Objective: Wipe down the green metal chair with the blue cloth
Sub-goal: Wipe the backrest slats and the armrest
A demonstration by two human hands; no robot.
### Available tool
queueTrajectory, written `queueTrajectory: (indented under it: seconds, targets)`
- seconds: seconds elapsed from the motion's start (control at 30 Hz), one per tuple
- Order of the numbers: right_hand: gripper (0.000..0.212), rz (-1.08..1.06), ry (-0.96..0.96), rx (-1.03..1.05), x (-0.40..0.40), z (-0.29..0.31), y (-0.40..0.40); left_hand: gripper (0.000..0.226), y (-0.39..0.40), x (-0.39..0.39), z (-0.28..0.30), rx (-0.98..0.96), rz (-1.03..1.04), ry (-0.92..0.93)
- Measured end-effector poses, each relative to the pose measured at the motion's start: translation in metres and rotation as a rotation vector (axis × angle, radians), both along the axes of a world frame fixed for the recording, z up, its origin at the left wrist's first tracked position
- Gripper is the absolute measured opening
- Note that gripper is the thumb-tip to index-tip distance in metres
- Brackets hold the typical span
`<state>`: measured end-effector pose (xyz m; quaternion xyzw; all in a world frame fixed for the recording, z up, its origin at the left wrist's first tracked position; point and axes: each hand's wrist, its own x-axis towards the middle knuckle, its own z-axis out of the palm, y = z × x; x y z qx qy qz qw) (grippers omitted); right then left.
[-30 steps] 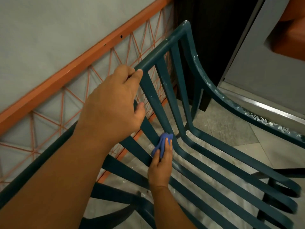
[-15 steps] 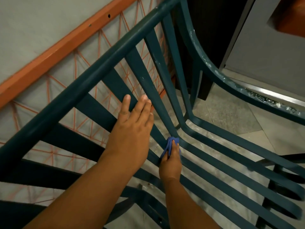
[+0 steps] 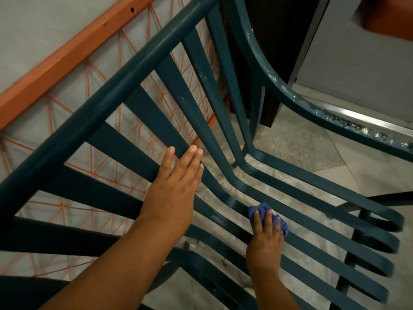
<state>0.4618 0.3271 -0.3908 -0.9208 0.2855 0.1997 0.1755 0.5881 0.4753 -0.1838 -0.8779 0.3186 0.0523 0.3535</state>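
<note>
The green metal chair fills the view, its slatted back at the left and its slatted seat running to the lower right. My left hand lies flat, fingers straight, against a back slat near where the back bends into the seat. My right hand presses the bunched blue cloth onto a seat slat just past the bend. Most of the cloth is hidden under my fingers. The right armrest curves across the upper right and shows pale flecks along its top.
Behind the chair back stands a grey wall with an orange rail and orange string lattice. A dark post and a grey panel with a metal edge stand at the upper right. Grey floor tiles show through the slats.
My left hand let go of the top rail and moved down to lie flat on a back slat. My right hand slid the cloth from the bend out along the seat slat.
</note>
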Motion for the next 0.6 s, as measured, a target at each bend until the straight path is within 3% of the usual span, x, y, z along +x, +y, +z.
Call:
queueTrajectory:
  seconds: [0.23,0.3,0.4,0.47,0.53,0.6]
  targets:
    - [0.088,0.064,-0.01,0.261,0.064,0.016,0.032,0.077,-0.002,0.0,-0.002,-0.005,0.013,-0.005]
    - [0.08,-0.111,-0.055,0.394,0.085,0.028,0.041,0.077,-0.002,-0.002,-0.002,-0.005,-0.001,-0.005]
    - [0.054,-0.546,-0.244,0.717,0.098,0.054,0.05,0.073,-0.005,-0.003,0.002,-0.049,-0.008,0.028]
    - [0.047,-0.708,-0.359,0.824,0.096,0.078,0.056,0.071,-0.007,-0.003,0.007,-0.137,-0.018,0.068]
    - [0.045,-0.722,-0.495,0.903,0.086,0.107,0.071,0.065,-0.005,-0.001,0.016,-0.311,-0.049,0.067]
    - [0.048,-0.567,-0.717,1.028,0.074,0.142,0.093,0.062,-0.003,0.0,0.03,-0.473,-0.035,0.037]
